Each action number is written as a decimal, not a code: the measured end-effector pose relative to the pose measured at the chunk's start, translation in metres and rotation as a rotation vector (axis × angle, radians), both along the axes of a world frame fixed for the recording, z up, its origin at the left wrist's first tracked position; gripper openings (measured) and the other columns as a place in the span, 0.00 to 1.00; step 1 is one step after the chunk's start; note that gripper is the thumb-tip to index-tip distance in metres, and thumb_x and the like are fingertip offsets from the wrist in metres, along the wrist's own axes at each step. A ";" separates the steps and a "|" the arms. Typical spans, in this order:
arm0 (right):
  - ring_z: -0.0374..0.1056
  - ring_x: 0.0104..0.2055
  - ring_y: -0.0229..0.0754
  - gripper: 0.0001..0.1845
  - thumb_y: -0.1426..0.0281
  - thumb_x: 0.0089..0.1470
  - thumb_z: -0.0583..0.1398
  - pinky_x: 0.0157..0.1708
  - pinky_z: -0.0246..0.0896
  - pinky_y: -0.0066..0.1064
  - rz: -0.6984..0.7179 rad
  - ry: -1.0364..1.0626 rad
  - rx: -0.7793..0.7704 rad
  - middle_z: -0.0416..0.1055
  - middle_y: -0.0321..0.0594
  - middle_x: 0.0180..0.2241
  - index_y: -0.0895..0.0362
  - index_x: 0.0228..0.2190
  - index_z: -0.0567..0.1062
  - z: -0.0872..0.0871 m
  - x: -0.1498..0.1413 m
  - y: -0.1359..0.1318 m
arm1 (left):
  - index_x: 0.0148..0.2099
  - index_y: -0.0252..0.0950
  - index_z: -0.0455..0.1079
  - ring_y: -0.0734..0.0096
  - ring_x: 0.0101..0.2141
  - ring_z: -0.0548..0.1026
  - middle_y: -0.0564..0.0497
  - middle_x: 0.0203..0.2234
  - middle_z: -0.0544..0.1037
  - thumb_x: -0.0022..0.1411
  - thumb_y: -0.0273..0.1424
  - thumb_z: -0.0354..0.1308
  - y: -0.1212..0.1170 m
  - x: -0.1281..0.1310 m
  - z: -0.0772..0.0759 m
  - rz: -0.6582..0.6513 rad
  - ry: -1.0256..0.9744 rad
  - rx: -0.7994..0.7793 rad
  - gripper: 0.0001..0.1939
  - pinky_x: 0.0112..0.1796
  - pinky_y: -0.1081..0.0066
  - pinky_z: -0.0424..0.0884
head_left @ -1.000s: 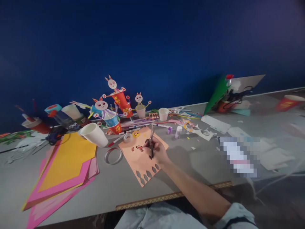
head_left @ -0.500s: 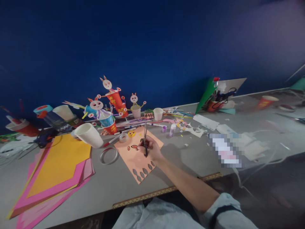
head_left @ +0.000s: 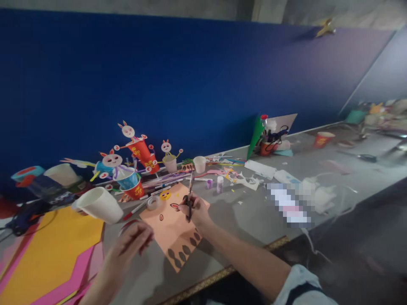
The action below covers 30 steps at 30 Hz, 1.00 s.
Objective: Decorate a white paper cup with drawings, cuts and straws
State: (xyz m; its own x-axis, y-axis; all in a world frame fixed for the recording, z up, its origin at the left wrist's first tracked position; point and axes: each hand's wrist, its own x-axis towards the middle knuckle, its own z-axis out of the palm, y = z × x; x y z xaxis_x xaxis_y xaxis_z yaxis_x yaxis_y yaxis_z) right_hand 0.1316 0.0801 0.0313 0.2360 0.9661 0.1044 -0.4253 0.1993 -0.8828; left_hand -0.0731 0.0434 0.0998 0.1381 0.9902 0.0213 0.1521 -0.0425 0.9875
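My right hand (head_left: 194, 209) is closed on a pair of scissors (head_left: 190, 195), blades pointing up, over a peach sheet of paper (head_left: 172, 228) with dark leaf-shaped holes along its near edge. A small red-rimmed oval cut-out (head_left: 174, 206) lies just left of that hand. My left hand (head_left: 132, 242) hovers over the grey table (head_left: 248, 220) at the sheet's left edge, fingers bent loosely and apart, holding nothing I can see. A roll of clear tape (head_left: 153, 202) sits beyond the sheet.
A white paper cup (head_left: 98, 205) lies on its side by yellow and pink card sheets (head_left: 47, 254). Bunny figures on red and blue cups (head_left: 130, 156), markers, glue sticks (head_left: 219, 184) and paper scraps crowd the back. A green card and cup of tools (head_left: 267, 137) stand further right.
My left hand has come into view at the sheet's left edge. The view has tilted up and swung right; my right hand still grips the scissors over the peach sheet.
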 end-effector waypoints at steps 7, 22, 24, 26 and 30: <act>0.67 0.23 0.37 0.17 0.63 0.38 0.71 0.22 0.61 0.26 -0.067 -0.067 0.004 0.71 0.31 0.21 0.55 0.24 0.70 -0.005 -0.006 -0.006 | 0.37 0.36 0.76 0.73 0.26 0.72 0.51 0.30 0.78 0.52 0.42 0.67 0.032 0.058 -0.034 -0.043 -0.267 -0.067 0.16 0.27 0.74 0.69; 0.66 0.26 0.38 0.14 0.65 0.42 0.71 0.27 0.63 0.28 -0.035 -0.179 0.001 0.71 0.34 0.25 0.55 0.26 0.73 -0.015 -0.014 -0.024 | 0.35 0.36 0.75 0.69 0.31 0.74 0.51 0.28 0.78 0.54 0.36 0.68 0.025 0.051 -0.057 -0.134 -0.474 -0.012 0.10 0.32 0.72 0.71; 0.67 0.27 0.39 0.13 0.65 0.42 0.71 0.28 0.64 0.28 -0.039 -0.197 0.016 0.71 0.34 0.25 0.55 0.26 0.73 -0.016 -0.013 -0.024 | 0.35 0.36 0.75 0.69 0.31 0.74 0.51 0.28 0.77 0.54 0.35 0.68 0.025 0.052 -0.059 -0.144 -0.451 -0.016 0.10 0.32 0.73 0.70; 0.68 0.28 0.40 0.12 0.66 0.42 0.71 0.29 0.64 0.28 -0.043 -0.213 0.026 0.71 0.35 0.25 0.55 0.27 0.73 -0.017 -0.013 -0.024 | 0.34 0.36 0.75 0.70 0.31 0.73 0.51 0.28 0.77 0.54 0.35 0.68 0.026 0.052 -0.062 -0.145 -0.423 -0.017 0.09 0.31 0.73 0.69; 0.68 0.28 0.39 0.13 0.67 0.43 0.71 0.29 0.65 0.27 -0.003 -0.229 0.044 0.71 0.34 0.26 0.55 0.27 0.73 -0.019 -0.015 -0.024 | 0.32 0.35 0.74 0.72 0.29 0.71 0.53 0.26 0.75 0.55 0.34 0.66 0.028 0.052 -0.065 -0.136 -0.410 -0.021 0.07 0.31 0.74 0.67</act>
